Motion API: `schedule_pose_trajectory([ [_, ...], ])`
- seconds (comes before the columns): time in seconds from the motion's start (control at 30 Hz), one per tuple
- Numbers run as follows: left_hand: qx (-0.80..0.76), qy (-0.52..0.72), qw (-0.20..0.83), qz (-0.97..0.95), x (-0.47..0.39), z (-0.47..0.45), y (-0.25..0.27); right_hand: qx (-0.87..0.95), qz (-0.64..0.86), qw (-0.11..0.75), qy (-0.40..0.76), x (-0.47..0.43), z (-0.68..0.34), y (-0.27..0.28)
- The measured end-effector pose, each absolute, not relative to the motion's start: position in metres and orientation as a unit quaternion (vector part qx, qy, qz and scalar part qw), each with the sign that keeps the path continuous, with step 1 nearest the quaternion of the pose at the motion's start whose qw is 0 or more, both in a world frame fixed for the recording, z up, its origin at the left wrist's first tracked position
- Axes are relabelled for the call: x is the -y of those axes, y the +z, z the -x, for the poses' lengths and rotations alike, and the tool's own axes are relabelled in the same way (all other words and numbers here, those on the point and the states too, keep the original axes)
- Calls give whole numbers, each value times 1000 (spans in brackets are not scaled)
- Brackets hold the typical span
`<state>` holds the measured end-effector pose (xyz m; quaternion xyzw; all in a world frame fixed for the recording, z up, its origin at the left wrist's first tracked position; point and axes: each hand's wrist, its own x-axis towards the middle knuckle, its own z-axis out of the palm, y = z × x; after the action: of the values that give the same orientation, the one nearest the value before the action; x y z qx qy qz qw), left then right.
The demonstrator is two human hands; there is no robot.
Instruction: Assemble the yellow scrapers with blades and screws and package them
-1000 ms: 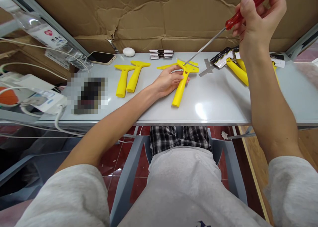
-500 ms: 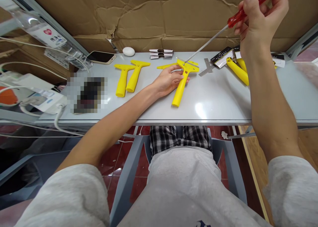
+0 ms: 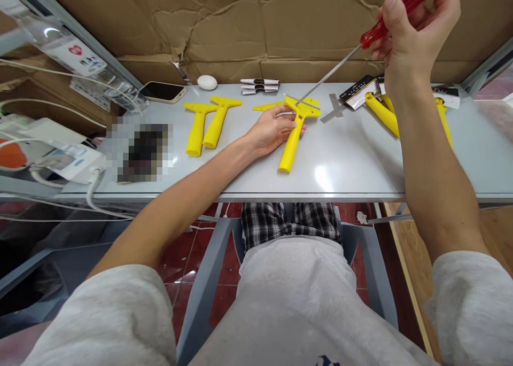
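My left hand [image 3: 274, 130] grips a yellow scraper [image 3: 292, 144] near its head, its handle pointing down towards me over the table. My right hand [image 3: 417, 34], raised at the upper right, is closed around the red handle of a long screwdriver [image 3: 334, 69]. The screwdriver slants down to the left, and its tip meets the scraper's head at a screw spot. A thin metal blade lies along the top of that head. Behind my left hand, another yellow scraper part [image 3: 262, 107] is partly hidden. Thin metal blades [image 3: 333, 109] lie crossed just right of the scraper.
Two yellow scraper handles [image 3: 216, 123] lie to the left. Packaged yellow scrapers [image 3: 382, 115] with black-and-white cards are at the right, partly behind my forearm. Small wrapped packs [image 3: 260, 86], a white egg-shaped object [image 3: 207, 82] and a phone [image 3: 163, 92] lie along the back. Cables and a power strip [image 3: 76, 160] crowd the left.
My right hand and the screwdriver handle have shifted slightly left and down, while the tip stays on the scraper's head. My left hand keeps its grip.
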<state>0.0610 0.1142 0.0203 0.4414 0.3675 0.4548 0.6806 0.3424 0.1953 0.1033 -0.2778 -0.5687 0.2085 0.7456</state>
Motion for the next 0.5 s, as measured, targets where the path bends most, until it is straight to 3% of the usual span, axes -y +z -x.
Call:
schedule_pose_trajectory([
  [0.1,-372,459,674,-443,-114,-62,20,628,349,638,277,-166,-334,103],
  [0.17,-376,465,667,-445,-114,-62,20,639,351,617,297,-153,-327,103],
  [0.37,-387,477,661,-430,-114,-64,19,658,306,626,285,-162,-320,110],
  [0.5,-395,484,654,-427,-112,-68,19,650,251,703,144,-178,-319,114],
])
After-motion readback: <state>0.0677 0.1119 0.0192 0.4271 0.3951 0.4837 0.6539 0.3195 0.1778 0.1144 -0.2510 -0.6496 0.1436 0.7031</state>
